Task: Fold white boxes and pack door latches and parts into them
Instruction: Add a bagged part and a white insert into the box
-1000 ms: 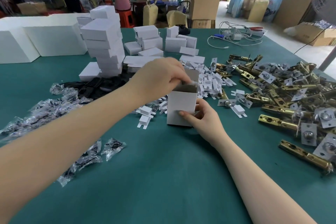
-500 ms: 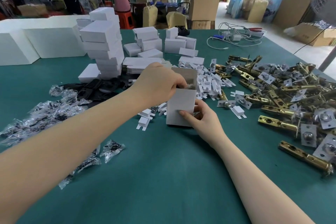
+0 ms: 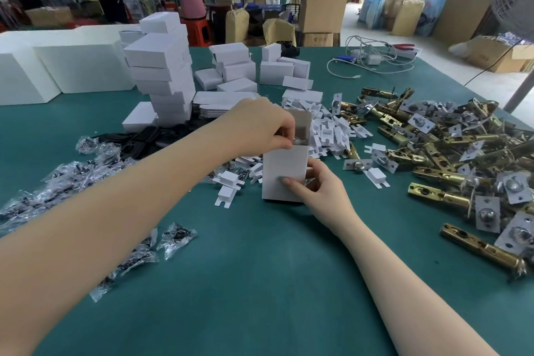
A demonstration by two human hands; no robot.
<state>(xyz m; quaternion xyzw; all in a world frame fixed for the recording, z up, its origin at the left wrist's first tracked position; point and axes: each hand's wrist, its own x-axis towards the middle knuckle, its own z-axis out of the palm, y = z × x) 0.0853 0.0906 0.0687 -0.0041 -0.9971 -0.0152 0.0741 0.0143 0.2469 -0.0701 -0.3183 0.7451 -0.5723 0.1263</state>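
A small white box [image 3: 281, 166] stands upright on the green table [image 3: 260, 269], its top flap open. My right hand [image 3: 316, 186] grips its lower right side, thumb on the front face. My left hand [image 3: 261, 127] is at the box mouth, fingers pinched on a clear plastic parts bag [image 3: 297, 140] that sits partly inside. Brass door latches [image 3: 450, 153] with silver plates lie heaped at the right. White card inserts [image 3: 326, 131] lie piled behind the box.
A leaning stack of closed white boxes [image 3: 164, 75] stands at the back left, with flat box blanks [image 3: 222, 102] beside it. Clear bags of screws [image 3: 72, 182] spread along the left. Cables [image 3: 372, 61] lie at the far edge. People work at benches beyond.
My left hand has pushed the parts bag lower into the box mouth. The right hand has kept its hold on the box.
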